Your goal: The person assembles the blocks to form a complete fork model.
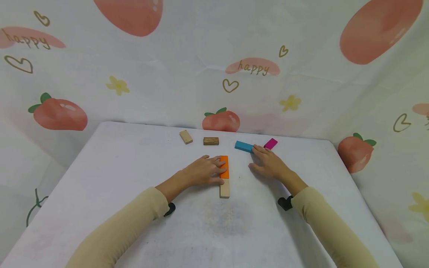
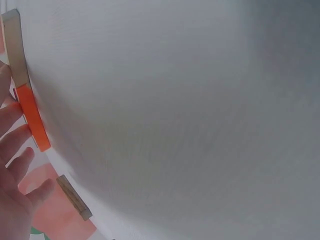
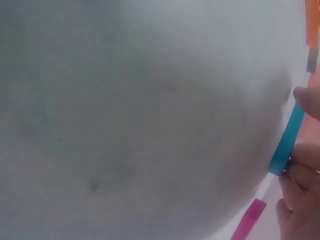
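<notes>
In the head view an orange block (image 1: 225,163) and a plain wooden block (image 1: 224,189) lie end to end in a line pointing away from me. My left hand (image 1: 206,172) has its fingers spread across the orange block, with the thumb by the joint between the two blocks. My right hand (image 1: 269,163) touches the right end of a blue block (image 1: 243,146) with its fingertips, the thumb held apart from it. In the right wrist view the fingers appear beside the blue block (image 3: 289,140). Just past those fingers lies a magenta block (image 1: 271,143).
Toward the back of the white table (image 1: 117,167) sit a brown wood-grain block (image 1: 210,141) and a tilted pale wooden block (image 1: 186,137). A patterned cloth (image 1: 174,82) hangs behind the table's far edge.
</notes>
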`<state>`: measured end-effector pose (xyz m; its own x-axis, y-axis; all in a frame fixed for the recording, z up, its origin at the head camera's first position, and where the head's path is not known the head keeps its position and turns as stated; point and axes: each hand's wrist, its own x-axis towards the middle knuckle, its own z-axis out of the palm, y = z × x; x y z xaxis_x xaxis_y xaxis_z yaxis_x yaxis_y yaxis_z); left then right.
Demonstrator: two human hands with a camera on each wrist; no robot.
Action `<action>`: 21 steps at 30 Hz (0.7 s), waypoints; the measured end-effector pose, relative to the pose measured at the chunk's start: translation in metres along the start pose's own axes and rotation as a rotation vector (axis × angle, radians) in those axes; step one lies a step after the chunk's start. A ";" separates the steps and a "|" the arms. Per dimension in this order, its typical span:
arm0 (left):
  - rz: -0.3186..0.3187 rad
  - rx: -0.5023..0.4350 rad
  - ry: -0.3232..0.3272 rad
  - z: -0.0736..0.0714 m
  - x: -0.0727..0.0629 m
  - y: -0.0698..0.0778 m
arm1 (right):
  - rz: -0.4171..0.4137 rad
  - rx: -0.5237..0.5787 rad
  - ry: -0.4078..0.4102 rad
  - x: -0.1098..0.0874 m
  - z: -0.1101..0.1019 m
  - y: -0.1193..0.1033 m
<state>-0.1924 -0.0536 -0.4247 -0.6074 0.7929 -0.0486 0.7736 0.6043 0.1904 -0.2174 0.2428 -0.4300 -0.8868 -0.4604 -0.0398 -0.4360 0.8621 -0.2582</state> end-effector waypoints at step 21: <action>-0.009 -0.019 -0.014 0.000 0.001 0.000 | -0.072 0.065 -0.058 0.021 0.009 -0.019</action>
<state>-0.1934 -0.0531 -0.4244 -0.6121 0.7882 -0.0637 0.7643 0.6103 0.2081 -0.2264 0.2147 -0.4343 -0.8425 -0.5335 -0.0748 -0.4852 0.8118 -0.3247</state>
